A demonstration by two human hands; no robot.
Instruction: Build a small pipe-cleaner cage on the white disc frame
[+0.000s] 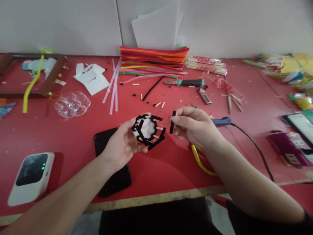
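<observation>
My left hand (123, 140) is closed around the side of a small round frame (148, 130) made of black fuzzy pieces and short pale sticks, with a white middle. Its right side has stick ends showing between the black pieces. Just to the right, my right hand (193, 125) pinches a short black pipe cleaner piece (172, 122) upright between thumb and fingers. A small gap separates this piece from the frame. Beneath my left wrist lies a black phone (117, 182), partly covered.
Behind the hands lie a pile of coloured pipe cleaners (154, 62), a utility knife (186, 82) and short stick bits (160, 104). A blue glue gun (221, 121) with a cable sits right, near yellow-handled scissors (201, 163). A white device (31, 178) stands left.
</observation>
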